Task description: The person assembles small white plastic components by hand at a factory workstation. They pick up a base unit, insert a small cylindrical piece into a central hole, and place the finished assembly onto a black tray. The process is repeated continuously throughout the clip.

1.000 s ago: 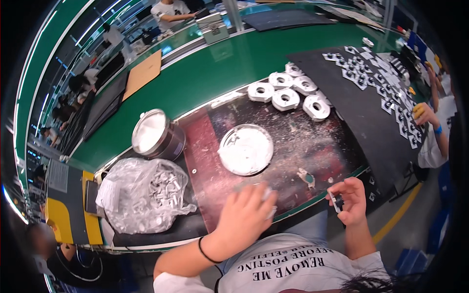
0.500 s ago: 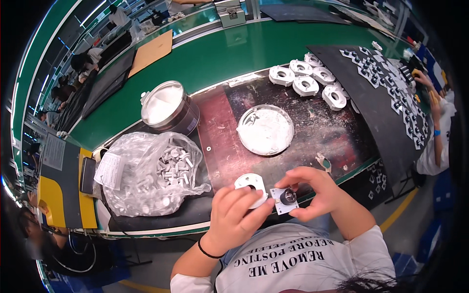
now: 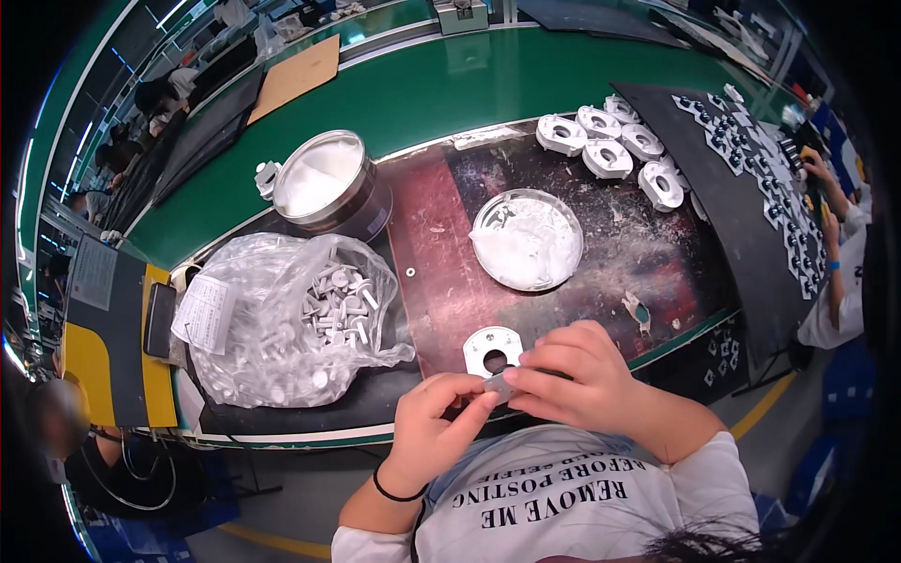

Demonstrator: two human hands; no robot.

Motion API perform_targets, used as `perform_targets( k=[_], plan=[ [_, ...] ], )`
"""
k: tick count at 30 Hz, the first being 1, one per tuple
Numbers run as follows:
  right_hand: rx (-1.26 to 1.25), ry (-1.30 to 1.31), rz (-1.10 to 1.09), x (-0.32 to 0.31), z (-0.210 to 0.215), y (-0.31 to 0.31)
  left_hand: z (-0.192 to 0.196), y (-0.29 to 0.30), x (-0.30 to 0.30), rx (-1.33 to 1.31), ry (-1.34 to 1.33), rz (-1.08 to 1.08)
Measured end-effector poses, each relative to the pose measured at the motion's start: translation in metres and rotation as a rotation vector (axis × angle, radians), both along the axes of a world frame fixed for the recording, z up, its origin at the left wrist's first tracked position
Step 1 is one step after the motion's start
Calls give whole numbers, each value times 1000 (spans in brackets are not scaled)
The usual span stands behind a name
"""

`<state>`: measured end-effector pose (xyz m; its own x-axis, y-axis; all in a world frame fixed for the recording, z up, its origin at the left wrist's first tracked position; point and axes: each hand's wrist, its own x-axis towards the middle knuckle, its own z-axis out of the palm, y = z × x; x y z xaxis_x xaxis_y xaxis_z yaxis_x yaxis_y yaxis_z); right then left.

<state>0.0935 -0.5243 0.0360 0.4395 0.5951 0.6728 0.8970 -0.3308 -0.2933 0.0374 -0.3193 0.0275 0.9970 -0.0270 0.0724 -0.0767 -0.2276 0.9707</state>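
Between my two hands, just above the table's near edge, is a small square plate (image 3: 500, 387), seen as a greyish face; its black lens part is mostly hidden by fingers. My left hand (image 3: 434, 422) pinches its near-left side between thumb and fingers. My right hand (image 3: 577, 375) holds the opposite side, fingers curled over it. Right beyond the fingertips, a white housing (image 3: 481, 345) with a round dark hole lies on the table, its near end covered by my hands. A shallow round dish (image 3: 526, 192) with white paste stands farther off.
Left of my hands lies a clear plastic bag (image 3: 253, 281) of white stemmed parts, with a large round tin (image 3: 371, 218) of white material behind it. Several white housings (image 3: 605, 159) stand at the back right. Beside them, a black sheet (image 3: 713, 216) carries lens plates near a co-worker's hands (image 3: 818, 169).
My left hand has let go of the white housing and now grips the lens plate with my right hand. The plate has turned and moved left. The whole view has shifted slightly.
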Motion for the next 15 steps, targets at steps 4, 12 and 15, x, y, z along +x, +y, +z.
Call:
perform_targets(
  k=[4, 12, 15],
  plan=[
    [-35, 33, -3, 5, 3, 8, 1, 9, 8, -179, 170, -40],
    [-79, 207, 30, 29, -2, 15, -11, 16, 10, 349, -201, -11],
    [-146, 230, 33, 32, 1, 16, -16, 10, 11, 364, -249, -58]
  ],
)
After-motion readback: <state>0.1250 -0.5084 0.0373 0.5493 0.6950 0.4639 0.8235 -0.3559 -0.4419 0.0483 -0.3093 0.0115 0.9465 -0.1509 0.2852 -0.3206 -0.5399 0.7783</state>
